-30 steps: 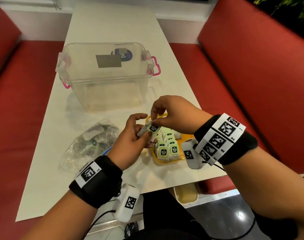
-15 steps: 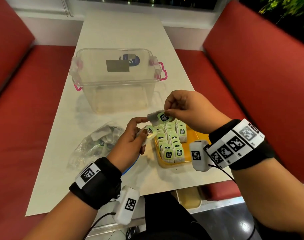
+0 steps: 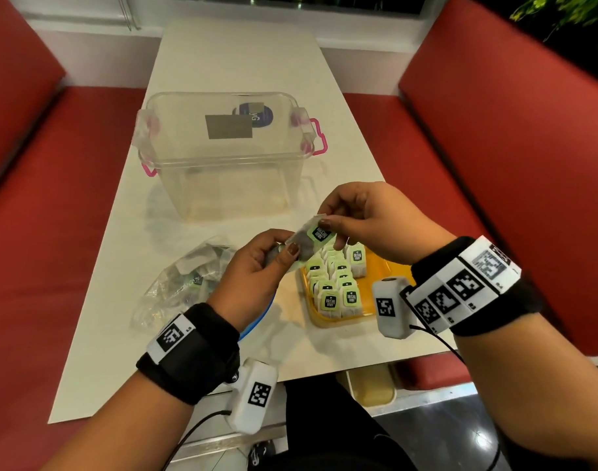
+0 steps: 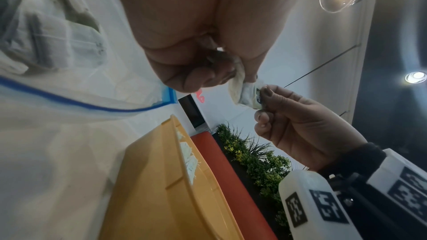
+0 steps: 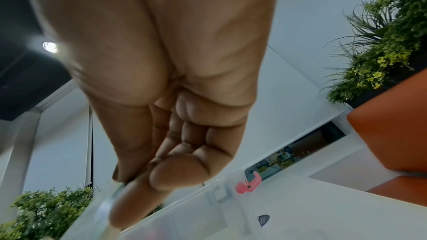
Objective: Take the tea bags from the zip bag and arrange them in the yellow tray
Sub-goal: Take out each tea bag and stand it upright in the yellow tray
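A tea bag [image 3: 309, 241] with a green tag hangs between my two hands above the yellow tray [image 3: 379, 266]. My right hand [image 3: 328, 220] pinches its tag end. My left hand [image 3: 284, 251] pinches tea bags too, one of them overlapping the right hand's bag. In the left wrist view the tea bag [image 4: 245, 88] spans from the left hand [image 4: 228, 72] to the right hand [image 4: 265, 98], over the yellow tray [image 4: 161, 189]. Several tea bags [image 3: 335, 283] stand in rows in the tray. The clear zip bag [image 3: 185, 280] with more tea bags lies left of the tray.
A clear plastic storage box [image 3: 222, 154] with pink latches stands behind the hands on the white table [image 3: 97, 351]. Red bench seats [image 3: 52, 205] flank the table on both sides. The table's near edge runs just below the tray.
Both hands have risen from the tray. The right hand lifted a tea bag up and away, and the left hand now pinches at its other end.
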A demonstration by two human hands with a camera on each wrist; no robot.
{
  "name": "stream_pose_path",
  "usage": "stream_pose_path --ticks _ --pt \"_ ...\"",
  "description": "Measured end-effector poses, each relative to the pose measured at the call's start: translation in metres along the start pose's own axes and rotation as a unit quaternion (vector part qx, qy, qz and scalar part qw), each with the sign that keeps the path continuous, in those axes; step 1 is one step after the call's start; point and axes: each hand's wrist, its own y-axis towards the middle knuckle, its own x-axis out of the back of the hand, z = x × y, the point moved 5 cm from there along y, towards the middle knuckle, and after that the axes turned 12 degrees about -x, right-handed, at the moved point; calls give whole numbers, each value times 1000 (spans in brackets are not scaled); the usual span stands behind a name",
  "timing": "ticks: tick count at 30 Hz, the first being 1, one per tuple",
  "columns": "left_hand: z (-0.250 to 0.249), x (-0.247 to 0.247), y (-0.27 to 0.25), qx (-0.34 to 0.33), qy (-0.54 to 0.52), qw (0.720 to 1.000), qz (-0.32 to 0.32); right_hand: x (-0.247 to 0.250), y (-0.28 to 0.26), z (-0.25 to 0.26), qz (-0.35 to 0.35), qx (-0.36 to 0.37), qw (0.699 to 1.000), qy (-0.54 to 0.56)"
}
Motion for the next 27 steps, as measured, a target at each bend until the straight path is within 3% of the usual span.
stream_pose_path --ticks 9,14,21,27 --pt "10 4 2 15 48 998 -32 2 3 -10 -9 -14 1000 4" --pt "25 12 -2 76 65 994 -33 18 8 -16 -36 -23 992 -115" --pt "26 10 -4 47 34 998 -21 21 29 -52 25 -111 932 -343" --pt "30 12 -7 49 10 999 -16 -1 42 -78 96 -173 902 -384"
